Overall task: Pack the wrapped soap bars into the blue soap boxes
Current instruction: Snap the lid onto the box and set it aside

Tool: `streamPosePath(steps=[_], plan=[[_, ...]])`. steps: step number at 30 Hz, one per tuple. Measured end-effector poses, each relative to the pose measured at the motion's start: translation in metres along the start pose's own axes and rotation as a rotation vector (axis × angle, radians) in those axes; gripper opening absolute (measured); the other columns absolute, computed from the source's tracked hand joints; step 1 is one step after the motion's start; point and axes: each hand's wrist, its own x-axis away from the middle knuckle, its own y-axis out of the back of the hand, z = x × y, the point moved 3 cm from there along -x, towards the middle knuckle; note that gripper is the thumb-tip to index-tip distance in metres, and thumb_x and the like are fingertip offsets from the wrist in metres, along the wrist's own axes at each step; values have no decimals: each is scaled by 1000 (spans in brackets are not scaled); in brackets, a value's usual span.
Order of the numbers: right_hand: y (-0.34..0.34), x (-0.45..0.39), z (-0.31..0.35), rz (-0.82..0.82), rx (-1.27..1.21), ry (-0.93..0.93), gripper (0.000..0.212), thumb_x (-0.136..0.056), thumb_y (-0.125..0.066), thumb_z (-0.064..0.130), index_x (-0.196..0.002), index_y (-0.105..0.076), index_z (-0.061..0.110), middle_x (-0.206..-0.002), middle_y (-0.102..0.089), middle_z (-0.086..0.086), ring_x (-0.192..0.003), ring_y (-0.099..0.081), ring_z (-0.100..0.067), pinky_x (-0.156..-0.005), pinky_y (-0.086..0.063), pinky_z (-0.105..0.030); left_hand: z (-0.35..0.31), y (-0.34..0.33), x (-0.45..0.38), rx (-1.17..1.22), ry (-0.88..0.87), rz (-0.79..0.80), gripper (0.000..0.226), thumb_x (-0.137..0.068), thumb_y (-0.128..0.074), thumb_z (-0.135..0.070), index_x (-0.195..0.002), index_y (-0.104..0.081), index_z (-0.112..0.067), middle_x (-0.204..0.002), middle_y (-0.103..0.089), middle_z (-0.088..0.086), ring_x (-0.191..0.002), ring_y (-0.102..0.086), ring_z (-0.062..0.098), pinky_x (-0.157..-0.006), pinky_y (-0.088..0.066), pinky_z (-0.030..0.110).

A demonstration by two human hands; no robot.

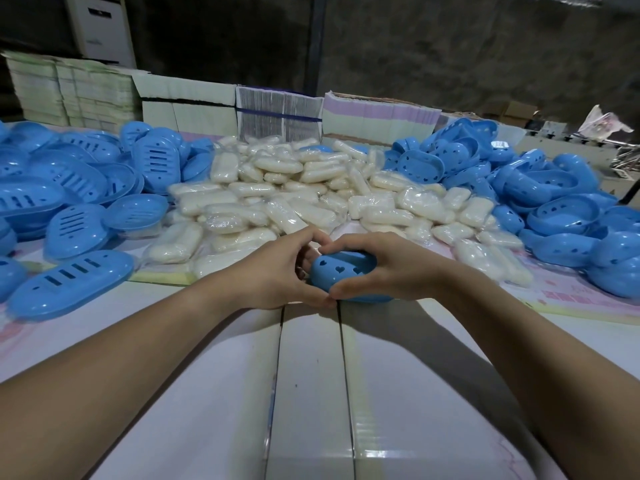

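Both hands clasp one blue soap box [341, 271] with heart-shaped holes at the middle of the white table [311, 393]. My left hand [277, 271] grips its left end, and my right hand [388, 268] wraps over its right end and top. The thumbs meet at the box's near edge. What lies inside the box is hidden. Just beyond the hands lies a heap of plastic-wrapped white soap bars [294, 195].
Slotted blue box parts [72, 188] are piled at the left, and heart-holed blue box parts [540, 202] at the right. Stacks of flat cartons [277, 112] line the back of the table. A white cabinet unit [100, 26] stands at the far left.
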Motion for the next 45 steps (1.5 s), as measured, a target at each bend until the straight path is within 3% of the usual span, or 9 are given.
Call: streamPosePath(steps=[6, 11, 15, 21, 28, 32, 35, 40, 45], plan=[[-10, 10, -7, 1, -139, -9, 41, -85, -71, 47, -123, -57, 51, -111, -62, 22, -100, -60, 0, -82, -48, -19, 0, -1, 0, -47, 8, -9, 67, -45, -87, -48, -105, -57, -47, -96, -66, -18, -85, -68, 5, -82, -59, 32], [-15, 12, -5, -95, -143, 19, 33, -98, -58, 37, -131, -58, 38, -123, -62, 16, -110, -58, -3, -97, -46, -31, -4, -2, 1, -40, -8, 15, 62, -50, -87, -48, -105, -58, -43, -94, -68, -19, -83, -66, 1, -72, -52, 21], [-16, 16, -1, -122, -51, 87, 45, -92, -63, 39, -135, -55, 31, -119, -58, 20, -106, -54, 3, -88, -42, -14, -3, -1, 1, 8, -18, 17, 57, -57, -87, -47, -107, -61, -38, -101, -72, -9, -93, -71, 10, -80, -59, 31], [-15, 17, 2, -122, 142, 86, 51, -90, -65, 48, -138, -47, 40, -118, -60, 3, -100, -54, -11, -85, -47, -34, -1, 0, 4, 38, -47, 50, 51, -61, -87, -40, -107, -65, -38, -98, -73, -13, -87, -70, 4, -72, -54, 20], [-13, 32, 0, -48, 183, 14, 73, -83, -71, 44, -145, -34, 46, -116, -48, 1, -99, -50, -12, -86, -46, -29, -1, 3, 4, -105, -62, 86, 49, -72, -90, -23, -114, -67, -34, -108, -73, -15, -102, -68, 4, -88, -54, 23], [4, 60, -23, -269, 242, -221, 80, -70, -56, 66, -143, -35, 43, -111, -47, 3, -99, -50, -17, -78, -38, -30, 2, 5, 4, -217, -16, 32, 41, -67, -88, -47, -105, -73, -38, -90, -69, -8, -87, -65, 13, -89, -52, 41], [33, 92, -60, -423, 316, -543, 79, -75, -61, 67, -144, -36, 37, -116, -48, -4, -105, -53, -28, -81, -38, -35, 3, 5, 4, -183, -23, 12, 46, -55, -78, -64, -96, -75, -43, -79, -66, -3, -83, -65, 22, -84, -52, 40], [60, 150, -101, -538, 369, -789, 69, -77, -64, 66, -133, -47, 30, -121, -58, -11, -105, -55, -31, -82, -44, -39, 12, 6, -1, -144, -78, 22, 37, -63, -85, -62, -96, -73, -50, -86, -73, -4, -81, -68, 14, -77, -49, 20], [70, 209, -139, -570, 371, -1026, 68, -80, -59, 64, -137, -44, 30, -129, -56, -11, -117, -51, -33, -90, -45, -43, 22, 9, -4, -203, -78, -3, 40, -65, -82, -67, -100, -75, -48, -90, -74, -6, -82, -69, 14, -89, -53, 39]])
